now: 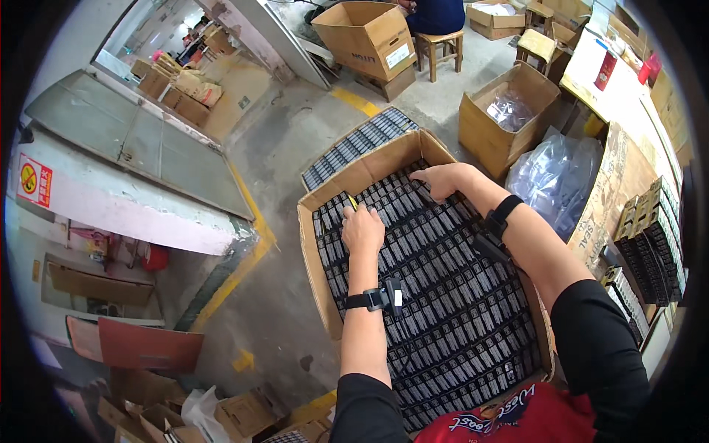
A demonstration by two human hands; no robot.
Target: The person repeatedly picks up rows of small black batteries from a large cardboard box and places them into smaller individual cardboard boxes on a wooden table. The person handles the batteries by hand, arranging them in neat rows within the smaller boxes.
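Observation:
In front of me stands an open cardboard box (313, 269), packed with rows of small black rectangular parts (443, 295) with grey faces. My left hand (362, 229) is over its far left part, fingers closed around a thin yellow stick-like tool (353, 201). Only the tool's tip shows, so its exact kind cannot be made out. Near the far right corner, my right hand (444, 181) reaches down with its index finger stretched onto the parts. Its thumb hangs apart from that finger, and I see nothing held in it. Both wrists wear black straps.
Beyond the box lies another batch of similar parts (362, 144). To the right are a carton with clear plastic (509, 111), a plastic bag (554, 173) and stacked black parts (651, 244). A person (437, 16) sits on a wooden stool at the back.

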